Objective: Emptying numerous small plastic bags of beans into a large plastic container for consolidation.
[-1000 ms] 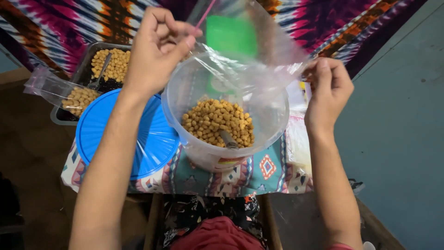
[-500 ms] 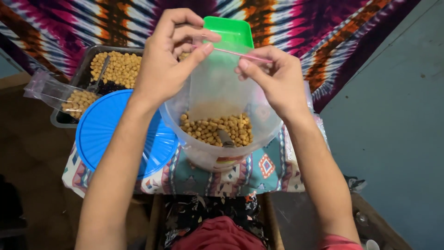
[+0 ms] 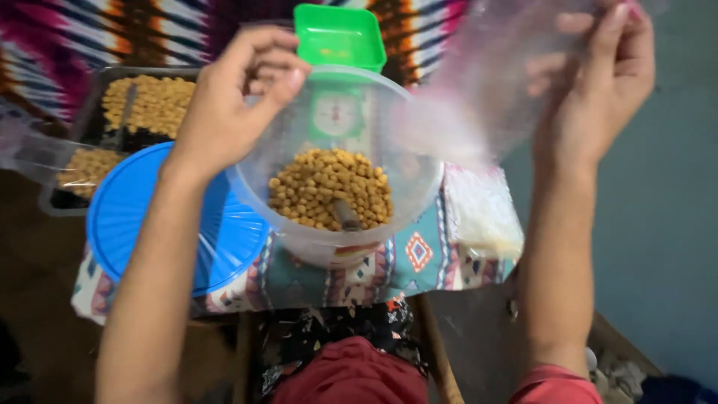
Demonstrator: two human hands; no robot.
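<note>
Left hand [image 3: 224,112]: raised over the bowl's left rim, fingertips pinched together; whether anything is held cannot be told.
Right hand [image 3: 598,90]: lifted at upper right, fingers closed on a clear bag [image 3: 479,97].
Bag: held in the air, blurred, up and right of the bowl.
Bowl [image 3: 415,191]: clear, filled with yellow-brown snack [image 3: 329,187], set on the bench [image 3: 419,258].
Lid [image 3: 127,217]: blue, just left of the bowl.
Tub [image 3: 340,37]: green, behind the bowl.

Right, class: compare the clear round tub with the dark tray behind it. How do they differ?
The clear round tub is see-through with curved walls; the dark tray is opaque and straight-edged. The tub sits in front, between the hands; the tray lies farther back, left, partly hidden by the left hand. Both hold the same yellow-brown pieces.
</note>
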